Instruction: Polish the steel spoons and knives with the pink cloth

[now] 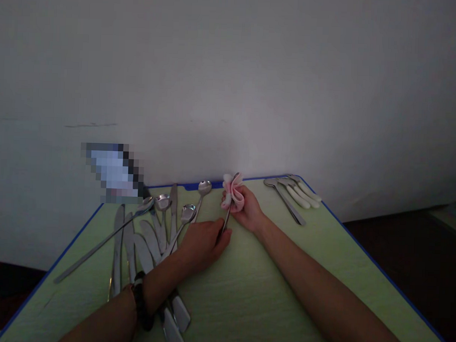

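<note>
My left hand (205,242) pinches the lower handle end of a thin metal utensil (226,222) near the middle of the green table (268,292). My right hand (249,207) is closed around a pink and white cloth (233,190) wrapped about the utensil's upper end, which is hidden in the cloth. A dark band sits on my left wrist. Just left of my left hand lies a pile of knives (145,248) and long spoons (185,214).
A few pieces of cutlery with white handles (300,193) lie at the table's far right corner. A long-handled spoon (102,241) reaches toward the left edge. The table has a blue rim (378,266) and stands against a pale wall. A blurred-out patch sits at the back left.
</note>
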Motion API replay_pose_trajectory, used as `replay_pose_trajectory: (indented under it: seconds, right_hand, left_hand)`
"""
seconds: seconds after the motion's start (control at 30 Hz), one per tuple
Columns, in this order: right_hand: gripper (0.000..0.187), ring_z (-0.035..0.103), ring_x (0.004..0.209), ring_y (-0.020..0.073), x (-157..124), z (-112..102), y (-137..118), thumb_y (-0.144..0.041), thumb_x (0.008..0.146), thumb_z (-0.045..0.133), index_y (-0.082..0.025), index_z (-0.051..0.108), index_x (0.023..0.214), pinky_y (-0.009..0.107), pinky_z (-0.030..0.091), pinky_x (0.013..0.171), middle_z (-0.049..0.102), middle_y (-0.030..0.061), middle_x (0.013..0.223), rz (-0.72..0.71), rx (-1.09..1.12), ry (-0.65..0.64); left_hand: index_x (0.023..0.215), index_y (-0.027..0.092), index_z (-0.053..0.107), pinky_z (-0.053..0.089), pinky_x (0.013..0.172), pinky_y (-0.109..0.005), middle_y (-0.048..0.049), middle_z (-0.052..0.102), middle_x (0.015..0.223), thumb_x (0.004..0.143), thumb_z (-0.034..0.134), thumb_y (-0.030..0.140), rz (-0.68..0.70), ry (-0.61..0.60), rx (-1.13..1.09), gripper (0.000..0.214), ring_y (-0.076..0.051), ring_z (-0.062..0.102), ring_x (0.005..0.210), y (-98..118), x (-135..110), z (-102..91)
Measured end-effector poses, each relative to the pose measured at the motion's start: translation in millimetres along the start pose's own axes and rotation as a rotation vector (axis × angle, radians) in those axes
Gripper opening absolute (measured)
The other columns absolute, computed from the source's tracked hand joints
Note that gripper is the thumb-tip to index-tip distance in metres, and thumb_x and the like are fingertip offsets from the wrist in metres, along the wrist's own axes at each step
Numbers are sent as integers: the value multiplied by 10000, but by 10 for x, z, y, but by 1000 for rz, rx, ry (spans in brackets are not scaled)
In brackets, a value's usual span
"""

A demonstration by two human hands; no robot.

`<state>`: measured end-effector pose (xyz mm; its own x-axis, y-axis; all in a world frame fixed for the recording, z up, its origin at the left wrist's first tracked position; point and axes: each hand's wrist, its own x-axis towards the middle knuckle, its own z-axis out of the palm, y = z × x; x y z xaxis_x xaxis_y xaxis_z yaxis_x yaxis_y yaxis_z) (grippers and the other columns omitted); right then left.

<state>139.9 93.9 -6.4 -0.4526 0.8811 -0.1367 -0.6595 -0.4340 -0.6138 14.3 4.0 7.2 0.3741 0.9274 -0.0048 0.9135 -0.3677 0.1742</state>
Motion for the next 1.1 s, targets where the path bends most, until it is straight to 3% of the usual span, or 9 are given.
replay_pose_trajectory:
  seconds: [0.47,0.87,1.1]
  right_hand:
    - [150,505,509,121,-19,21,-13,-189,752,423,-172,571,765,223,460,477,569,-12,572,19,-14,22]
    - [146,497,486,117,-14,27,-7,-193,751,421,-183,560,795,224,462,455,565,-25,570,7,-25,26]
    - [147,506,491,117,0,6,-1,-208,748,433,-175,569,789,226,467,459,567,-19,572,6,-32,18]
  left_hand:
    - [795,188,565,422,637,-283,-58,682,766,940,282,377,20,-12,-23,370,-197,638,697,2,-2,-22]
    - [976,179,506,432,638,-282,-63,697,841,954,269,354,-41,-46,-22,295,-211,667,741,33,-8,-60]
    - [935,185,495,427,636,-286,-62,697,821,951,271,400,-53,-61,-32,311,-224,670,756,31,-4,-51]
